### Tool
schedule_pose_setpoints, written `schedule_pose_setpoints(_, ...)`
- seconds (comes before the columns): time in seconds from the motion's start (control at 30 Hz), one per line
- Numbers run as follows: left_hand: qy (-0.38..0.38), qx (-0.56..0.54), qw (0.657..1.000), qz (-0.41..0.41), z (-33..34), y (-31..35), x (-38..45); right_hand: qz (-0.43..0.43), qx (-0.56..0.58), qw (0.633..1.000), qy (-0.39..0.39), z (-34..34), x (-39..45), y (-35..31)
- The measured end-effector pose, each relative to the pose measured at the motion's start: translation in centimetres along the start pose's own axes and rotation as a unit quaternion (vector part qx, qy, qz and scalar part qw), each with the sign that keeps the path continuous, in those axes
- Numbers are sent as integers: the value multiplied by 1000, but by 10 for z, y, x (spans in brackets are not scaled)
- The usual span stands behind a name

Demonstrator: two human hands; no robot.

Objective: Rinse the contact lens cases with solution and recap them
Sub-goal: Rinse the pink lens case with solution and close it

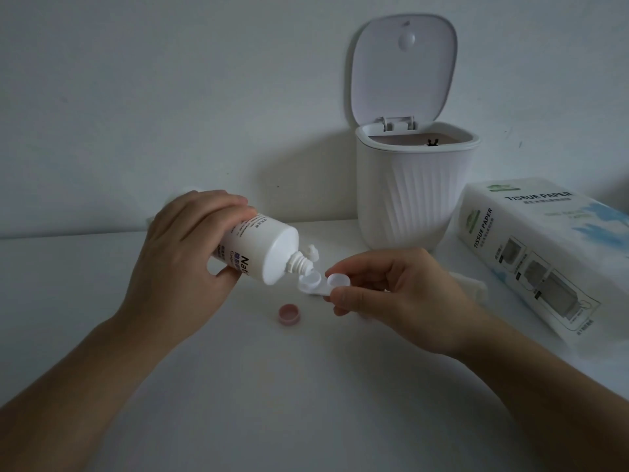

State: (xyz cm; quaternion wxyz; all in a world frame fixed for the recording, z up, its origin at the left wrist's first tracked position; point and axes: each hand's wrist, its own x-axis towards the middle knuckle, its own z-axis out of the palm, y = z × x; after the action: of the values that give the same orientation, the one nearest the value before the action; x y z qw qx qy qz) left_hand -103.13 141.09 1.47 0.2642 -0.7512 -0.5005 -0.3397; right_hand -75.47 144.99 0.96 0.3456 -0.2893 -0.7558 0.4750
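My left hand [183,247] grips a white solution bottle [262,250], tipped down to the right with its flip cap hanging open. Its nozzle points into the left well of a white contact lens case [318,282]. My right hand [401,294] pinches the case at its right well, holding it just above the table. Both wells are uncapped. A pink cap [289,313] lies open side up on the table below the case.
A white ribbed desktop bin [412,192] stands behind with its lid up. A tissue paper pack [541,253] lies at the right. A crumpled tissue [473,284] sits behind my right hand. Something white shows behind my left hand.
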Motion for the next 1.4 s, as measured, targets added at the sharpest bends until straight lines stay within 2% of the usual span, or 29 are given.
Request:
schedule_pose_setpoints(0.2, 2, -8, 1000, -19, 0, 1, -1, 6, 5, 1000, 3, 0, 0, 0)
schedule_pose_setpoints(0.97, 4, 12, 1000, 6, 2, 1, 0, -4, 25, 1000, 2, 0, 2, 4)
schedule_pose_setpoints(1.27, 5, -27, 999, -36, 3, 6, -3, -11, -12, 1000, -1, -3, 1, 2)
schedule_pose_setpoints(1.4, 16, -54, 997, -58, 4, 6, -5, -20, -97, 995, 6, -7, 2, 2)
